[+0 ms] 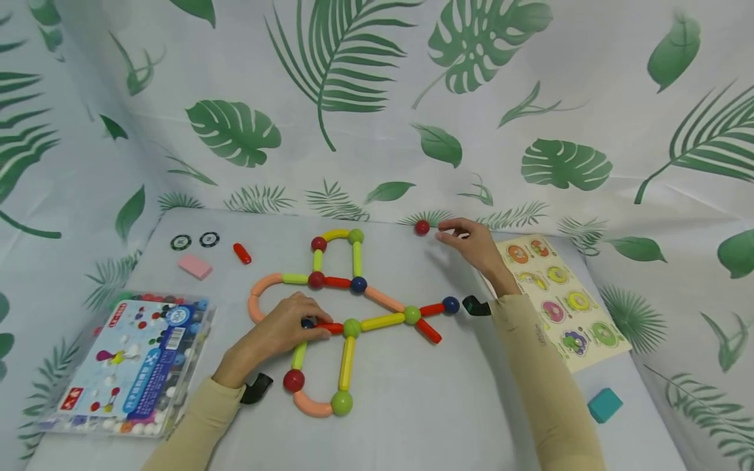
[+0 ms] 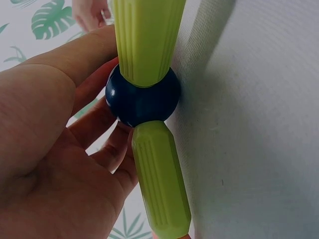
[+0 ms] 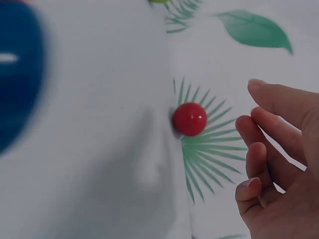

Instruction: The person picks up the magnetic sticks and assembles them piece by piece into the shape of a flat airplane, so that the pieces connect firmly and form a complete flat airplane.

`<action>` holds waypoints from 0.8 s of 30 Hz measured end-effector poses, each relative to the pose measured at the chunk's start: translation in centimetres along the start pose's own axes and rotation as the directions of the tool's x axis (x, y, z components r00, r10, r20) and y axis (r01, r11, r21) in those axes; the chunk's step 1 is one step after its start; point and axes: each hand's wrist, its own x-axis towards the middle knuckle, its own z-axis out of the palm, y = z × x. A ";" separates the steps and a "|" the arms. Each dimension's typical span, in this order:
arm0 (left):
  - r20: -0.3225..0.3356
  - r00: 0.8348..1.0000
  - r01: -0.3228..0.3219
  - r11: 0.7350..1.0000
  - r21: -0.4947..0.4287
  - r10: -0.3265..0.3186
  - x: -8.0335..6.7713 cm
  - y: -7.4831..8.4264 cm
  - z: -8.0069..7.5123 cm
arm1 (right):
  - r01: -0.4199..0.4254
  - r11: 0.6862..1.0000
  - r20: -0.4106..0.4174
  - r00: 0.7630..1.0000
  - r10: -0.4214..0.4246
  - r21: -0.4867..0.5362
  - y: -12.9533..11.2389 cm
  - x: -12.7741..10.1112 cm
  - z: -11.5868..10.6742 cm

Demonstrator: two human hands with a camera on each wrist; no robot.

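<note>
Red, and lying loose at the far edge of the table [image 1: 412, 405], a small ball [image 1: 421, 227] rests where the white cloth meets the leaf-printed backdrop [image 1: 377, 98]; the right hand [image 1: 476, 250] is just beside it with fingers loosely extended toward it, not touching, and the right wrist view confirms a clear gap between the ball [image 3: 190, 119] and the slightly curled fingertips [image 3: 259, 87], which hold nothing. The left hand [image 1: 281, 329] lies on the stick-and-ball figure [image 1: 353, 307] spread over the middle of the table, its fingers curled round a dark blue ball [image 1: 308, 322] at the left end of a red stick [image 1: 330, 326]. In the left wrist view that blue ball [image 2: 143, 97] is gripped between thumb and fingers, with a light green stick [image 2: 147, 40] joined above it and another [image 2: 160, 179] joined below. The figure is made of red, yellow, green and orange sticks linked by red, green and blue balls. At the left edge lies a clear plastic parts box [image 1: 132, 366] with a printed lid; behind it are a pink block [image 1: 195, 266], a loose red stick [image 1: 242, 253] and two round tokens [image 1: 194, 241]. To the right lies a wooden peg puzzle board [image 1: 559, 301], with a teal block [image 1: 605, 405] near the front right corner.
</note>
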 end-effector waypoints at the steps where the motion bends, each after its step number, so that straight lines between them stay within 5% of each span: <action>1: 0.001 1.000 -0.001 1.000 0.002 0.001 0.0 -0.1 0.0 | -0.015 1.000 0.006 1.000 0.015 -0.005 -0.1 0.8 0.2; 11: 0.005 1.000 0.013 1.000 -0.002 -0.013 0.0 -0.1 -0.2 | -0.116 0.990 0.036 0.992 0.119 -0.076 0.7 5.4 2.5; 24: 0.005 1.000 0.013 1.000 0.001 -0.013 -0.1 -0.2 -0.1 | -0.133 0.982 0.091 0.985 0.146 -0.133 0.7 5.3 2.8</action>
